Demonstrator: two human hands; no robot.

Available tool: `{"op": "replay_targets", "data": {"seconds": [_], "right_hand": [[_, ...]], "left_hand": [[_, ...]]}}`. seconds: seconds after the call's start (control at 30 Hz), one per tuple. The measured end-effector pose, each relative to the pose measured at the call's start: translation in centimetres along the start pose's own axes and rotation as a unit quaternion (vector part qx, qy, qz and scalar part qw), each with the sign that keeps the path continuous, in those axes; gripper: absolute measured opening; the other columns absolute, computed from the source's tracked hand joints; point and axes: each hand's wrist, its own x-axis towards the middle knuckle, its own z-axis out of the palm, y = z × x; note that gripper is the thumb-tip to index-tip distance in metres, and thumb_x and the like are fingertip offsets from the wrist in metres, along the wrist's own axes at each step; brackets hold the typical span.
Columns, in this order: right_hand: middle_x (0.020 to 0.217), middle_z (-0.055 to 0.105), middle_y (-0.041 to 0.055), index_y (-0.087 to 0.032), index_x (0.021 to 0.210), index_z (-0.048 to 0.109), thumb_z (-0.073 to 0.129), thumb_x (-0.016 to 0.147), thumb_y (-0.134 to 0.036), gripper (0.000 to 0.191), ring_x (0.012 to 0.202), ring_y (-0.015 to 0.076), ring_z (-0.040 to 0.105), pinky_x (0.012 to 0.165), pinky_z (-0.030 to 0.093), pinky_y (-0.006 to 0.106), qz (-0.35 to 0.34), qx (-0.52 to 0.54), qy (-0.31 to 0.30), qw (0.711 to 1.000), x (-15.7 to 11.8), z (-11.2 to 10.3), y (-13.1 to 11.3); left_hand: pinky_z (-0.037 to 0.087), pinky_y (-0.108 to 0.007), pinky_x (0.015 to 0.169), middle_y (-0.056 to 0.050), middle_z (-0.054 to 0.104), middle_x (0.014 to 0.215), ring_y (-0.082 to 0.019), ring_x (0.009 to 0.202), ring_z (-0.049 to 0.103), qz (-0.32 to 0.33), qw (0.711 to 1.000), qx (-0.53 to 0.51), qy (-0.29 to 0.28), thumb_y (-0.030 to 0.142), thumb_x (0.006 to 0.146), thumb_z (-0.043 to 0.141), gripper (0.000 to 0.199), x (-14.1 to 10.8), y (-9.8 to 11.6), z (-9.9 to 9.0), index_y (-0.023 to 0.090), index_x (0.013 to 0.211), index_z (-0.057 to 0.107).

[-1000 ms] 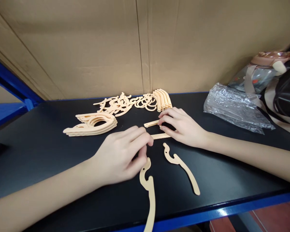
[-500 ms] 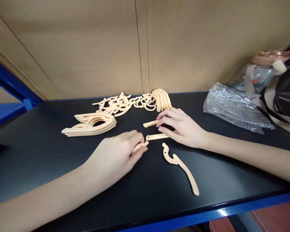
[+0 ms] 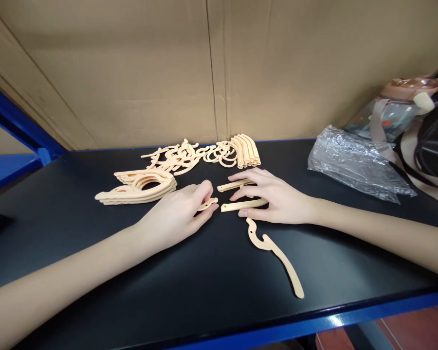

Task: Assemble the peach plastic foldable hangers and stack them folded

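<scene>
My left hand [image 3: 178, 206] pinches a small curved beige plastic hanger piece [image 3: 208, 204], mostly covered by the fingers. Just to its right, my right hand [image 3: 268, 194] is open, fingers spread over two beige hanger arms. The far hanger arm [image 3: 228, 186] and the near hanger arm [image 3: 231, 206] lie roughly parallel, their holed ends pointing left. Another beige bit shows between the right fingers; its shape is unclear. Nearer the front lies a hanger arm with a hook-like curved end [image 3: 277, 250].
Folded hangers [image 3: 138, 192] are stacked at left. Behind them lie a loose heap of hanger parts [image 3: 180, 155] and a row of hanger arms [image 3: 245, 150]. A clear plastic bag [image 3: 350, 163] and a bottle [image 3: 394, 109] stand at right. Cardboard [image 3: 149, 73] backs the black table [image 3: 160, 296].
My left hand has moved up and slightly left with the small hanger piece. My right hand has shifted slightly down, fingers spreading more over the two arms.
</scene>
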Motion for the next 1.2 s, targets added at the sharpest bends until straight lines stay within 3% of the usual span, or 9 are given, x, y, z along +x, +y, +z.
{"op": "replay_targets", "data": {"seconds": [0.13,0.33,0.47,0.57,0.83,1.0,1.2], "right_hand": [[0.14,0.047,0.006,-0.029,0.116,0.066,0.062,0.087,-0.043,0.033,0.13,0.0236,0.043,0.108,0.037,0.045,0.032,0.08,-0.025,0.996,0.0,0.0,0.5],[0.135,0.053,0.0041,-0.029,0.104,0.072,0.069,0.082,-0.038,0.024,0.124,0.0229,0.051,0.101,0.045,0.041,0.043,0.206,-0.014,0.977,0.1,0.0,1.0],[0.135,0.054,0.0035,-0.03,0.103,0.073,0.071,0.081,-0.037,0.024,0.125,0.022,0.051,0.104,0.042,0.041,0.052,0.25,-0.013,0.967,0.2,0.1,1.1],[0.135,0.055,0.0018,-0.034,0.105,0.072,0.072,0.08,-0.036,0.025,0.126,0.0217,0.05,0.107,0.04,0.042,0.064,0.284,-0.013,0.957,0.2,0.2,1.3],[0.135,0.054,0.0001,-0.035,0.104,0.072,0.074,0.078,-0.035,0.026,0.126,0.0222,0.05,0.107,0.041,0.041,0.086,0.334,-0.01,0.939,0.1,0.2,1.5],[0.134,0.055,0.0008,-0.034,0.103,0.073,0.075,0.076,-0.034,0.026,0.123,0.0223,0.052,0.104,0.045,0.04,0.087,0.336,0.001,0.938,0.1,0.2,1.3],[0.133,0.056,0.0017,-0.034,0.103,0.073,0.075,0.077,-0.033,0.027,0.117,0.0216,0.057,0.101,0.047,0.041,0.083,0.333,0.008,0.939,0.1,0.1,1.3]], "left_hand": [[0.034,-0.025,0.055,0.001,0.049,0.072,-0.014,0.058,0.047,-0.005,1.0,-0.021,-0.001,0.031,0.09,0.046,0.012,0.1,-0.2,0.2,0.021,0.086,0.04],[0.038,-0.028,0.06,-0.001,0.053,0.078,-0.016,0.064,0.051,-0.019,0.999,-0.034,0.011,0.03,0.089,0.044,0.011,0.1,0.0,0.5,0.02,0.09,0.045],[0.039,-0.03,0.062,-0.002,0.052,0.073,-0.019,0.067,0.053,-0.024,0.999,0.019,0.018,0.031,0.097,0.031,0.024,0.2,0.2,0.4,0.02,0.08,0.043],[0.037,-0.029,0.056,0.0,0.051,0.066,-0.018,0.058,0.052,-0.031,0.998,0.057,0.003,0.032,0.1,0.024,0.028,0.2,0.4,0.1,0.02,0.079,0.039],[0.031,-0.025,0.046,-0.001,0.06,0.073,-0.017,0.052,0.055,-0.007,0.994,0.089,-0.057,0.056,0.093,0.042,0.038,0.4,1.3,-0.2,0.02,0.08,0.039],[0.033,-0.024,0.046,-0.004,0.065,0.081,-0.018,0.057,0.06,0.017,0.991,0.111,-0.077,0.047,0.097,0.039,0.033,0.8,1.5,-0.3,0.017,0.084,0.045],[0.035,-0.026,0.046,-0.004,0.064,0.076,-0.018,0.054,0.06,0.033,0.99,0.109,-0.083,0.041,0.099,0.035,0.031,1.0,1.4,-0.4,0.016,0.086,0.049]]}}
